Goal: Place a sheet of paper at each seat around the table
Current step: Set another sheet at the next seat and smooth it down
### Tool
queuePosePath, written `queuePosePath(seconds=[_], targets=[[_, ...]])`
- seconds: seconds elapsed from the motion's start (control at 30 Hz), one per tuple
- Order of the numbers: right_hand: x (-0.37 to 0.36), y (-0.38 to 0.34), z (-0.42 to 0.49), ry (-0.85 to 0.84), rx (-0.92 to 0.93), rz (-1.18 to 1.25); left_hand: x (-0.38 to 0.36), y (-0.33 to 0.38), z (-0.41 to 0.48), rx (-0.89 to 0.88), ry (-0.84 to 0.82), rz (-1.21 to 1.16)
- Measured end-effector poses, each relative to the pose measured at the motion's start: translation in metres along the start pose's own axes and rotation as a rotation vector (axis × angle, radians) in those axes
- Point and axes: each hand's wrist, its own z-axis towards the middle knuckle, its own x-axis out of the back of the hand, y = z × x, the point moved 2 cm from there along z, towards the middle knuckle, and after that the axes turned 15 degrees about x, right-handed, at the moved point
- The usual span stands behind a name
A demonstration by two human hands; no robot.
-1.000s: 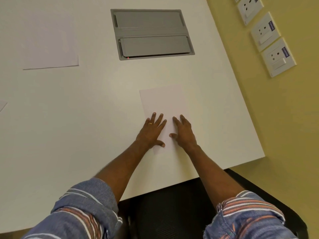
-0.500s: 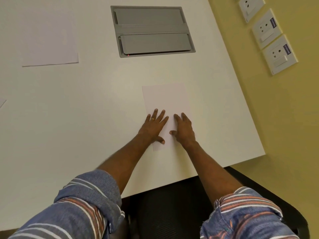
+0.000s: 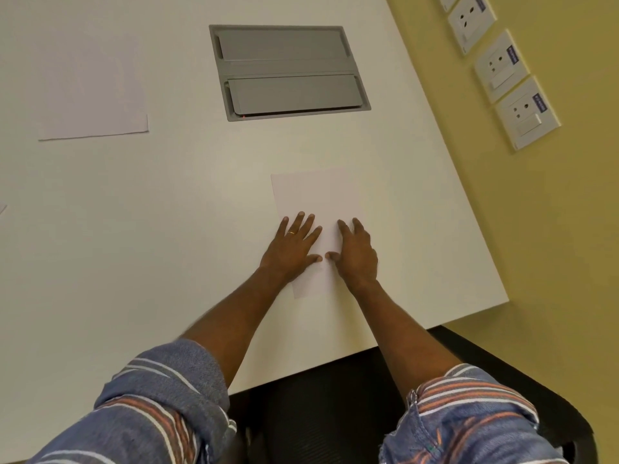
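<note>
A white sheet of paper lies flat on the cream table, near its front right corner. My left hand and my right hand both rest flat on the sheet's near half, fingers spread, thumbs almost touching. Neither hand grips it. A second sheet lies flat at the far left. The corner of a third sheet shows at the left edge of the view.
A grey cable hatch with two lids is set into the table beyond the sheet. A black chair seat sits under the front edge. A yellow wall with three white socket plates runs along the right.
Both hands have stayed on the sheet and slid it slightly farther from the table's front edge. The thumbs have drawn closer together.
</note>
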Motion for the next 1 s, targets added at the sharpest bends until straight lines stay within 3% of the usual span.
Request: queuePosePath(seconds=[0.27, 0.53, 0.7, 1.0], targets=[[0.022, -0.017, -0.004, 0.251, 0.065, 0.046, 0.033, -0.018, -0.020, 0.107, 0.140, -0.140], [0.039, -0.061, -0.002, 0.062, 0.343, -0.157, 0.096, -0.064, -0.072, 0.244, 0.270, -0.142], [0.075, -0.171, 0.003, 0.176, 0.521, -0.112, 0.147, -0.139, -0.135, 0.425, 0.368, -0.110], [0.114, -0.343, -0.031, 0.262, 0.752, -0.009, 0.199, -0.248, -0.240, 0.585, 0.497, -0.083]])
